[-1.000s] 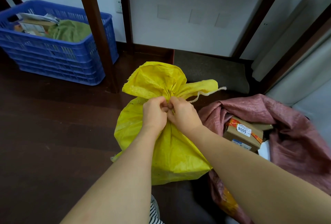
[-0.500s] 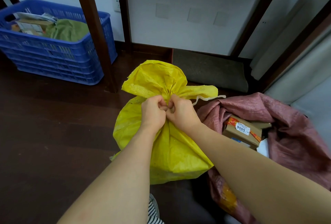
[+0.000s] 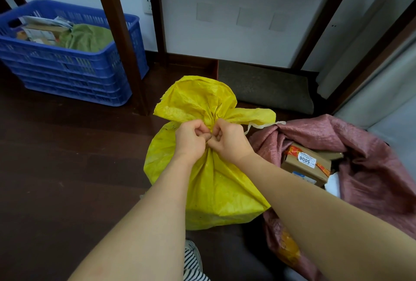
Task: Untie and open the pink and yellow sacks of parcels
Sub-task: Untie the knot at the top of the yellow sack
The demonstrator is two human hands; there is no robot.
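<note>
A yellow woven sack (image 3: 216, 186) stands on the dark floor, its neck gathered and tied. My left hand (image 3: 190, 139) and my right hand (image 3: 227, 140) are both pinched on the knot at the neck, knuckles touching. A pale tie string (image 3: 263, 125) trails off to the right from the knot. To the right lies the pink sack (image 3: 371, 161), its mouth spread open. A cardboard parcel (image 3: 306, 166) with a white label shows inside it.
A blue plastic crate (image 3: 74, 64) with papers and green cloth sits at the back left. Dark wooden legs (image 3: 119, 40) stand between the crate and the yellow sack. A grey mat (image 3: 265, 87) lies against the back wall. A striped shoe (image 3: 193, 262) is at the bottom.
Both hands stay on the yellow sack's knot, shifting very little. The view has drifted slightly.
</note>
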